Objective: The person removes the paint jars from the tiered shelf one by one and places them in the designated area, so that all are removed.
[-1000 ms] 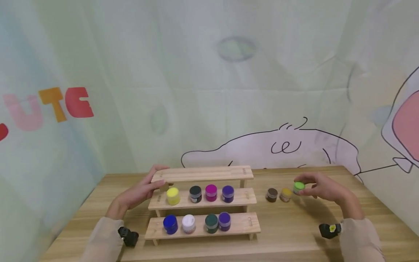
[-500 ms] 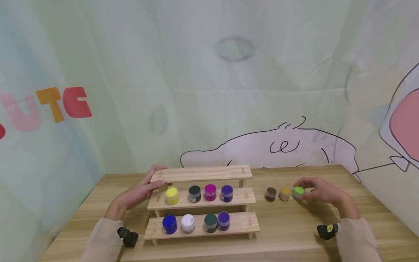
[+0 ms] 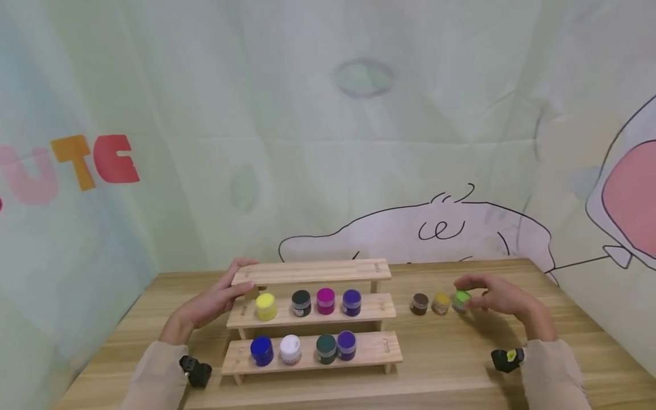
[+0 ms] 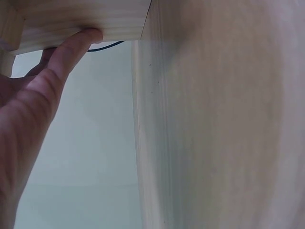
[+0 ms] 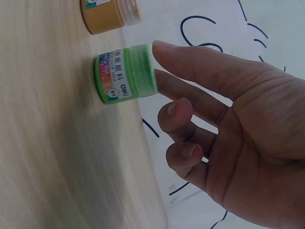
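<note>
My left hand (image 3: 217, 296) grips the left end of the top board of a three-tier wooden rack (image 3: 312, 272), thumb at the front. In the left wrist view, the thumb (image 4: 71, 52) presses the wood, with other fingers partly hidden behind it. A light-green paint jar (image 5: 125, 74) stands upright on the table, right of the rack. Around its lid, my right hand (image 3: 504, 296) hovers with thumb and forefinger spread; the thumb tip (image 5: 164, 46) is just off the lid and the other fingers hang loosely bent. An ochre jar (image 3: 441, 303) and a brown jar (image 3: 419, 304) stand to its left.
The rack's middle tier (image 3: 376, 307) bears yellow, black, magenta and purple jars. On the lowest tier (image 3: 376, 347) stand blue, white, dark-green and purple ones. Behind the wooden table (image 3: 446, 364) hangs a printed curtain (image 3: 307, 142).
The green jar has come down onto the table in line with the ochre and brown jars, and my right fingers have loosened from it. The left hand keeps its hold on the rack.
</note>
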Demonstrator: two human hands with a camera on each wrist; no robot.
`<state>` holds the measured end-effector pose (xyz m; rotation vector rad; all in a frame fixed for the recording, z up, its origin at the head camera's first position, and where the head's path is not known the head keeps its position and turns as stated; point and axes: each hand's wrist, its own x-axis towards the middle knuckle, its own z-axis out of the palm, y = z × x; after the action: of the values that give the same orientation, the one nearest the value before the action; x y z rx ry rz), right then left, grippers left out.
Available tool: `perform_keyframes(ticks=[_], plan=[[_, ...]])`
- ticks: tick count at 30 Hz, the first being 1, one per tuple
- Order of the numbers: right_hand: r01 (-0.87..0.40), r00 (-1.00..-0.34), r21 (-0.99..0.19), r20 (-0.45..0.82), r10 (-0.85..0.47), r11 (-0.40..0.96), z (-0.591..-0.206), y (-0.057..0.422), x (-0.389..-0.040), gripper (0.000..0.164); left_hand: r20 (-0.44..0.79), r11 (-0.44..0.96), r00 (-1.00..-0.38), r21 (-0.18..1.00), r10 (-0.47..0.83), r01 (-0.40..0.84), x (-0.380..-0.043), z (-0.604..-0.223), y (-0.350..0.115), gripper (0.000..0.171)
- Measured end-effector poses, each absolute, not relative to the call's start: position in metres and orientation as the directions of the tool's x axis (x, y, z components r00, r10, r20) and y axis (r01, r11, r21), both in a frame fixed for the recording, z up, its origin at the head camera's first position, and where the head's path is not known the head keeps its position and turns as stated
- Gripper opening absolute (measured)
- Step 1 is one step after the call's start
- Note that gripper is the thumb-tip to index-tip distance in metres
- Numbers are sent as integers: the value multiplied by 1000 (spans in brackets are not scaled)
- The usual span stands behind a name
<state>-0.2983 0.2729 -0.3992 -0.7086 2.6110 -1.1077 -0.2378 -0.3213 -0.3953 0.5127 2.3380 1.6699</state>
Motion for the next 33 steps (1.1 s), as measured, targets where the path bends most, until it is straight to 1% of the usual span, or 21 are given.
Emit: perform_keyframes(ticks=[7,12,16,24,30,33], plan=[[-395,-870,-674,56,-490,624,-389,269,-292,50,10,299,-920,944,393,138,-236,-393,-320,51],[-383,-890,-675,87,-449,630,-380,261,-291,51,10,294,-924,947,383,132,-237,-394,-320,51],[-395,-893,-666,115,-435,633,-371,252,-289,49,10,286,-926,950,377,127,-237,-395,-321,51],[-440,-875,-671,173,-452,597,-362,233,-284,40,7,298,-929,946,369,126,-237,-396,-320,50],[-498,-852,-607,211,-478,620,-350,213,-278,41,14,291,-927,948,376,132,-237,-396,-320,50],[-528,-835,-591,228,-501,610,-346,206,-274,40,11,293,-929,947,370,129,-236,-396,-320,52]])
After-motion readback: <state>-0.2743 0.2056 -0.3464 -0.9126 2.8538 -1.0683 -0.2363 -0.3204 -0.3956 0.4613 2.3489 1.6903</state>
